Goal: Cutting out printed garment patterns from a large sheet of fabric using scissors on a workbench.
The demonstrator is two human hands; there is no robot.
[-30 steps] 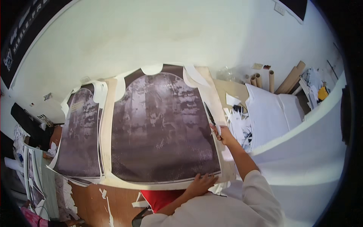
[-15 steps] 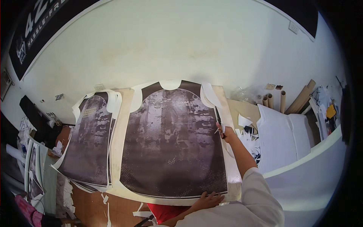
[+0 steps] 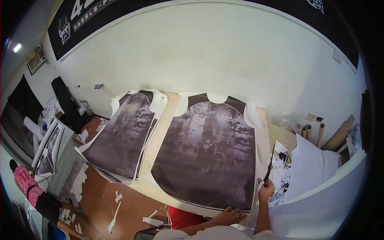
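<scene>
A large dark printed shirt panel [image 3: 208, 156] lies flat on the table [image 3: 149, 168], with pale curved pieces around its neck and shoulders. My left hand [image 3: 230, 217] rests flat on its near edge, toward the right corner, fingers spread. Held in my right hand [image 3: 265, 191] is a pair of black scissors [image 3: 269, 170], blades up and away from me. They are off the panel's right side, over the table's edge. Left of the big panel lies a stack of similar, narrower printed panels [image 3: 124, 136] with white margins.
White offcuts [image 3: 280, 176] pile up right of the table, beside a big white sheet [image 3: 314, 160]. Cardboard tubes [image 3: 321, 134] lean on the wall. Scraps [image 3: 114, 218] litter the brown floor. At far left a person in a pink top [image 3: 26, 182] stands by another table [image 3: 68, 148].
My view has swung left, bringing the person into fuller sight. My right hand has drawn the scissors back toward me, off the panel's right edge. My left hand stays on the near edge.
</scene>
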